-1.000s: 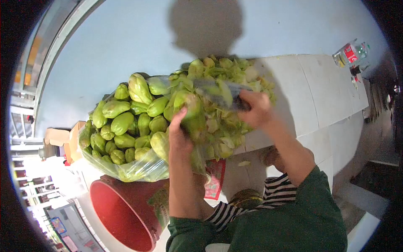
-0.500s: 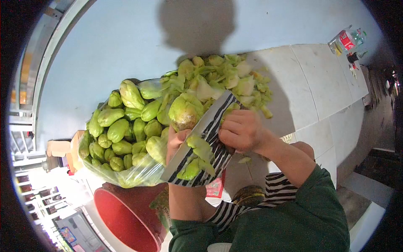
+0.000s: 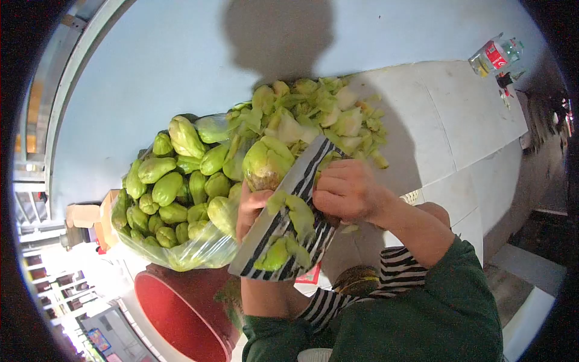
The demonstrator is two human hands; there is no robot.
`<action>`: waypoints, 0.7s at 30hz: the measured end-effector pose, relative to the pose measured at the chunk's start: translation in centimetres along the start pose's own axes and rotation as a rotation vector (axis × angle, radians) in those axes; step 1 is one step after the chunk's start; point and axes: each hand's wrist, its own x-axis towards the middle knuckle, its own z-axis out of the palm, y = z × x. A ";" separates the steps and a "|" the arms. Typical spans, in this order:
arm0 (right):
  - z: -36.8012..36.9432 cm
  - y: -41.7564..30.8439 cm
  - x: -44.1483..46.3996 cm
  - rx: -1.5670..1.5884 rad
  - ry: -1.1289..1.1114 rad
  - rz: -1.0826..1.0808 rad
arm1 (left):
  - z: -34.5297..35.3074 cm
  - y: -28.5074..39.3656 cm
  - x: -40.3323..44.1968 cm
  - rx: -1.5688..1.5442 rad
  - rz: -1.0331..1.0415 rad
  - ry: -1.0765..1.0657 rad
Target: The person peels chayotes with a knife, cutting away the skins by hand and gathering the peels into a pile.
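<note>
My left hand (image 3: 252, 210) is closed around a pale green chayote (image 3: 267, 164), partly hidden behind a wide blade. My right hand (image 3: 347, 190) is a fist at the right side of what looks like a cleaver (image 3: 283, 223), whose handle is covered by my fingers. Its shiny face shows dark and light stripes like those of the striped trousers. Green peel strips (image 3: 295, 220) cling to that face. The upper-left edge of the blade lies close against the chayote. Behind it spreads a heap of pale green peelings (image 3: 338, 114).
Left of my hands a clear plastic bag (image 3: 190, 256) holds several whole chayotes (image 3: 167, 189). A red bucket (image 3: 178, 314) stands below it. Light tiles (image 3: 452, 114) extend to the right, with a plastic bottle (image 3: 497, 55) at the far right. A blue-grey wall (image 3: 163, 54) rises behind.
The cleaver has tilted and shifted slightly down relative to the chayote, and the peel strips on its face have slid a little. The view has shifted slightly; both grips stay the same.
</note>
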 end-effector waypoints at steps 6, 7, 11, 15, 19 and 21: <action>0.5 2.6 -0.4 -0.084 -0.045 0.187 | 3.7 2.8 -0.3 -0.083 0.011 -0.225; 0.9 3.3 -0.6 -0.125 -0.012 0.344 | 2.9 2.4 0.0 -0.076 0.009 -0.236; -0.4 0.7 0.3 -0.031 -0.047 0.086 | 4.6 1.9 -0.6 -0.267 0.159 -0.142; 0.1 0.5 0.3 0.041 0.005 0.055 | 4.8 2.3 -0.1 -0.201 -0.008 0.085; 1.3 3.0 -0.3 -0.006 0.030 0.254 | 0.3 1.9 1.3 -0.044 0.078 -0.055; 0.5 1.3 0.3 0.012 -0.048 0.171 | 0.5 1.8 1.7 -0.116 0.036 -0.035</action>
